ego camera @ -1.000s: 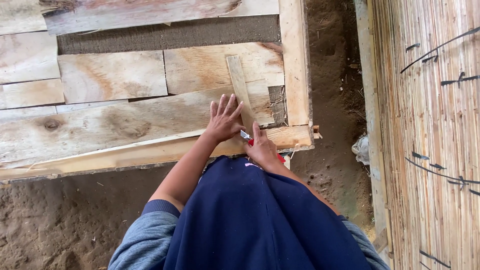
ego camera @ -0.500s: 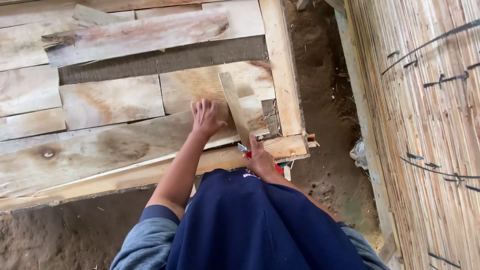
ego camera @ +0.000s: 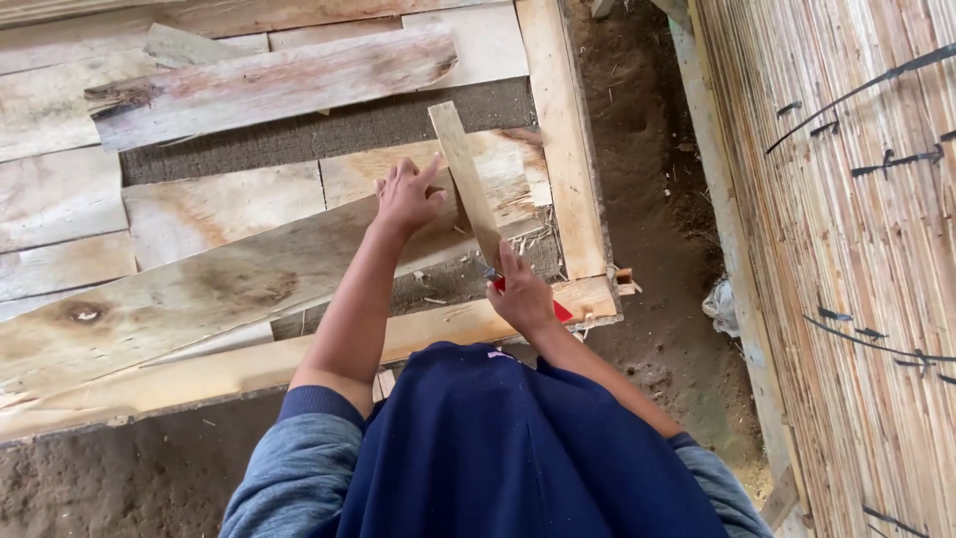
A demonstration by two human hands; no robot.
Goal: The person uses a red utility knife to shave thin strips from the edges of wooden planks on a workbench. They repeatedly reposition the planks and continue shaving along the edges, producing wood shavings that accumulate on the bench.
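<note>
From the head view, I saw my left hand (ego camera: 406,194) had slid up from the panel's lower edge to mid-frame, fingers spread flat, grasping nothing, against the narrow wood strip (ego camera: 465,179) lying slantwise on the plank panel (ego camera: 199,289). My right hand (ego camera: 523,294) stayed clenched on a red-handled tool (ego camera: 560,312) at the strip's lower end, so the trimming work seemed to be advancing.
</note>
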